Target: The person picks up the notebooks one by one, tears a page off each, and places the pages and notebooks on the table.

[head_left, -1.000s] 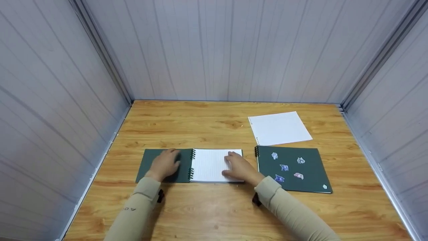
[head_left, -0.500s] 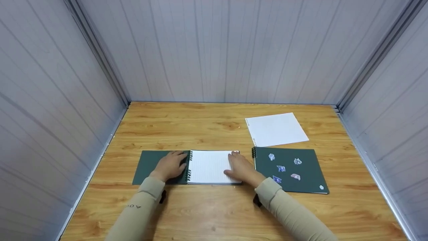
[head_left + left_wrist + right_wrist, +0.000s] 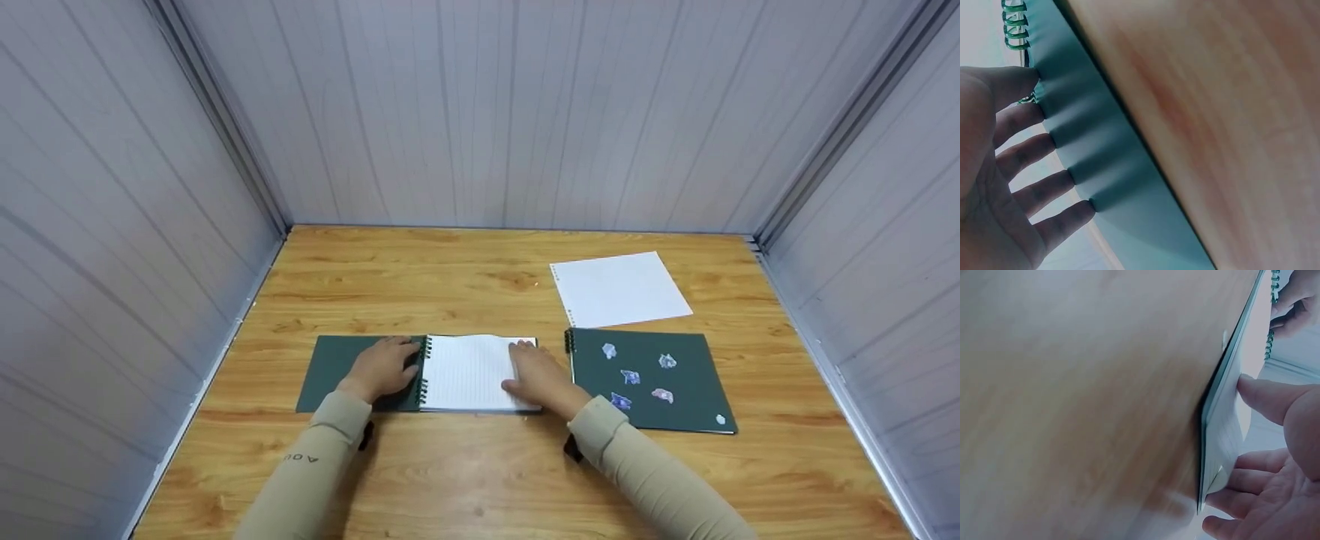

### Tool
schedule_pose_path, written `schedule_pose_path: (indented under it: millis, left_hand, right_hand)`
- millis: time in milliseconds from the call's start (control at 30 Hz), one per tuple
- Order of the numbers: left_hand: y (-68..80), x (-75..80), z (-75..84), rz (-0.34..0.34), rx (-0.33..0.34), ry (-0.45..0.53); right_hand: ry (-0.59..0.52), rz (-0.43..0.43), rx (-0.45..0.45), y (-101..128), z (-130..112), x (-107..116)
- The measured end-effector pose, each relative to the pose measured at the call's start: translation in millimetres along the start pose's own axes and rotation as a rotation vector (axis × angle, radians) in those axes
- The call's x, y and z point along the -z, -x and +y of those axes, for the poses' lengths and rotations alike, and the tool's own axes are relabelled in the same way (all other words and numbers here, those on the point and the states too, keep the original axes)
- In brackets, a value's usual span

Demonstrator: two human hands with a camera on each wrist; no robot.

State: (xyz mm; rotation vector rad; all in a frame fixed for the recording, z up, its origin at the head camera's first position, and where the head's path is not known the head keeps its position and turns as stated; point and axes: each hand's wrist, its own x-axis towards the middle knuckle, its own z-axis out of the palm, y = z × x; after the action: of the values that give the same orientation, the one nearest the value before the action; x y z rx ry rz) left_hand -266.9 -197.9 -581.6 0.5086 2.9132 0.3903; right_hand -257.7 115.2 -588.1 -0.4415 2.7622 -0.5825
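An open spiral notebook with a lined white page (image 3: 469, 375) lies flat in the middle of the table, its dark green cover (image 3: 330, 375) folded out to the left. My left hand (image 3: 384, 369) rests on that cover beside the spiral binding (image 3: 425, 373); in the left wrist view its spread fingertips (image 3: 1081, 211) press on the green surface. On the page's right edge lies my right hand (image 3: 541, 376), thumb (image 3: 1255, 391) touching the paper and fingers at the far corner. There the top sheet (image 3: 1220, 479) bows up a little from those beneath.
To the right lies a second green spiral notebook (image 3: 649, 379), closed, with several small stickers on its cover. Behind it is a loose white sheet (image 3: 619, 289) with punched holes. Panel walls (image 3: 480, 112) enclose the wooden table (image 3: 405, 285) on three sides.
My left hand has moved right across the cover to the binding. The right hand has settled on the page's edge, and the top sheet's far edge now bulges upward.
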Motion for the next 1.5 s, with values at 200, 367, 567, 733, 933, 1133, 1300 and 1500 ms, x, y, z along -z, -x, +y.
schedule_pose_path:
  millis: [200, 367, 567, 733, 933, 1133, 1300, 1500]
  left_hand:
    - [-2.3, -1.1, -0.4, -0.025, -0.014, -0.018]
    - [-1.3, -3.1, -1.6, -0.035, -0.023, -0.036]
    - [0.1, -4.4, -4.9, -0.02, -0.055, -0.053]
    - [-1.6, -3.9, -6.4, -0.023, -0.055, -0.066]
    - [-2.7, -0.9, -5.7, -0.022, -0.058, -0.064]
    - [-1.2, 2.8, -5.3, -0.024, -0.053, -0.046]
    - [-1.8, 3.8, -5.5, -0.022, -0.048, -0.048]
    - [-3.3, 4.7, -4.8, -0.028, -0.038, -0.039]
  right_hand:
    - [-0.119, 0.102, -0.001, -2, -3, -4]
    - [-0.346, 0.201, -0.025, 2, -8, -3]
    - [-0.547, 0.276, -0.075, 1, -8, 4]
    - [-0.581, 0.304, -0.172, 1, -4, 8]
    - [-0.619, 0.299, -0.134, 0, 4, 13]
    - [-0.634, 0.198, -0.221, 4, 10, 19]
    - [-0.647, 0.145, -0.243, 6, 13, 23]
    - [-0.734, 0.017, -0.27, 9, 15, 20]
